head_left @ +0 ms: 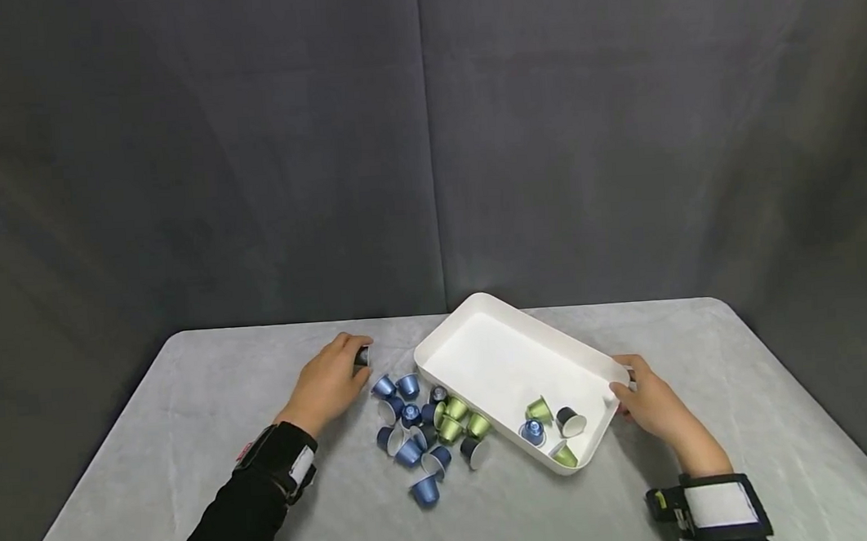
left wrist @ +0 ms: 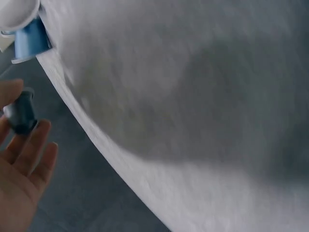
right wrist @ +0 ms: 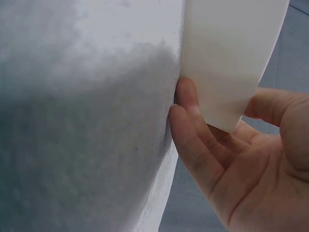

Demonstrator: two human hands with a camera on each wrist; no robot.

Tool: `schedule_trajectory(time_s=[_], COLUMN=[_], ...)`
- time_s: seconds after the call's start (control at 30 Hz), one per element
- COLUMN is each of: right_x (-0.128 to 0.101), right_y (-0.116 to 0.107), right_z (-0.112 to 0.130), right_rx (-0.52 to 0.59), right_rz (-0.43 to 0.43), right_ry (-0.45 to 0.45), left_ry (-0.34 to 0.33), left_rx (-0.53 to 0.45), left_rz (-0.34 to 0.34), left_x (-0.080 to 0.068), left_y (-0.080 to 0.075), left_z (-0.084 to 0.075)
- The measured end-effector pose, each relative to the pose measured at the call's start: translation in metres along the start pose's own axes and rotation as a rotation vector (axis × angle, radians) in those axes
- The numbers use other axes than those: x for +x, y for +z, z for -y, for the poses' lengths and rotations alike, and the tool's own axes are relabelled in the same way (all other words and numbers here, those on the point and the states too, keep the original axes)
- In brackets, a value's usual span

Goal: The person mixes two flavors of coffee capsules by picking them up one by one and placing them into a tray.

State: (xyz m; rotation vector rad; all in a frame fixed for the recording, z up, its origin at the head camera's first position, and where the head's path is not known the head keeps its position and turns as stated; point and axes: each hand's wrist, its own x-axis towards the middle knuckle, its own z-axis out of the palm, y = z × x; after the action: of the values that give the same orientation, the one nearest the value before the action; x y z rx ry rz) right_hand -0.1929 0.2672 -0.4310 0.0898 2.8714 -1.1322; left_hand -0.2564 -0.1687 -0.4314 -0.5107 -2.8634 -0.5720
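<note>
A white tray (head_left: 497,357) lies at an angle on the grey table and holds several green, blue and dark capsules (head_left: 552,428) at its near end. My right hand (head_left: 626,379) grips the tray's right corner. In the right wrist view the fingers (right wrist: 193,140) curl under the tray wall (right wrist: 227,58), with the thumb on the other side. A pile of blue and green capsules (head_left: 423,430) lies on the table left of the tray. My left hand (head_left: 350,355), beyond that pile, pinches a dark capsule (head_left: 363,357) (left wrist: 20,112) between thumb and fingers.
The grey cloth-covered table (head_left: 193,446) has bare room at the left and front. One blue capsule (left wrist: 30,41) shows close to my left hand. A dark curtain (head_left: 427,140) hangs behind the table's far edge.
</note>
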Motion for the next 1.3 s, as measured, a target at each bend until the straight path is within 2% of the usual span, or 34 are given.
schedule_trajectory(time_s=[0.23,0.53,0.73,1.07,1.3], right_x=[-0.001,-0.004,-0.004,-0.001,0.000], right_y=[0.000,0.003,0.005,0.007,0.006], right_z=[0.000,0.004,0.008,0.008,0.006], right_rx=[0.006,0.015,0.016,0.020,0.025], right_rz=[-0.002,-0.009,-0.006,0.002,0.007], right_ry=[0.007,-0.014,-0.008,-0.001,-0.006], left_ry=[-0.002,-0.006,-0.010,0.050,0.110], left_rx=[-0.098,-0.107,-0.148,-0.154,-0.185], left_rz=[-0.020,-0.012,-0.046,-0.094,-0.085], left_x=[0.003,0.007,0.008,0.005,0.005], left_y=[0.009,0.009,0.013,0.016,0.018], left_z=[-0.016,-0.033,-0.039,-0.056,-0.071])
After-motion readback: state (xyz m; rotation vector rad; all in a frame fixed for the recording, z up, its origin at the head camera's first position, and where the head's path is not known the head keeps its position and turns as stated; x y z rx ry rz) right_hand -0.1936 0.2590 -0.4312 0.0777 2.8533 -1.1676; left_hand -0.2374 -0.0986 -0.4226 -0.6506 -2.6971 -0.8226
